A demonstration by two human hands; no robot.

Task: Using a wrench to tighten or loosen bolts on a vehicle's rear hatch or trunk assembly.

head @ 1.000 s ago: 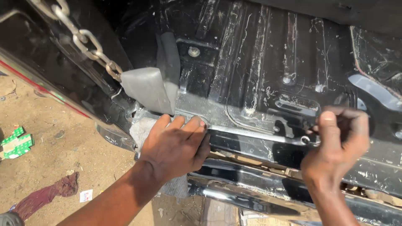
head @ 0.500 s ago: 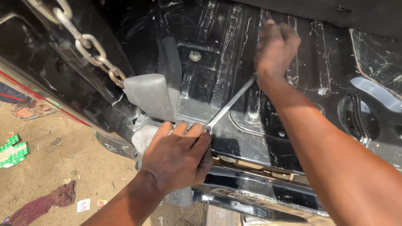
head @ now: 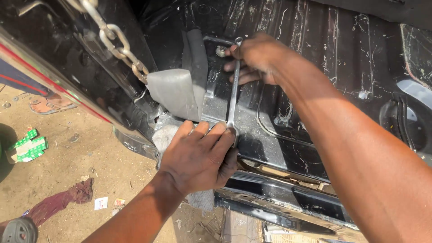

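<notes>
Here, nearest the camera, the left hand (head: 198, 157) is lying flat at lower centre of the frame, fingers spread and released, grasping nothing; it is pressing down on the edge of the black metal floor panel (head: 315, 90), over a pale rag (head: 168, 137), with its fingertips just touching the lower end of the wrench (head: 232, 96). For this step to go well, that hand should be bracing firmly and keeping its fingers out of the tool's swing.

Further up, the slim silver wrench is running almost vertically through the middle of the frame. The right hand (head: 254, 58) is reaching in from the right, fingers curled around the tool's upper end, and is guiding its ring end towards the bolt (head: 221, 51) at upper centre. Whether the ring is already seated on the bolt head cannot be told. It seems wise to be seating it fully and squarely before pulling, since a slip could round the head or skin knuckles on the ribbed panel.

To the left, a grey folded flap (head: 175, 92) is hanging beside the bolt, and a chain (head: 114, 38) is running to the upper left. Beyond, on the sandy ground (head: 90, 153), a green-and-white carton (head: 28, 146) is lying at the left edge.
</notes>
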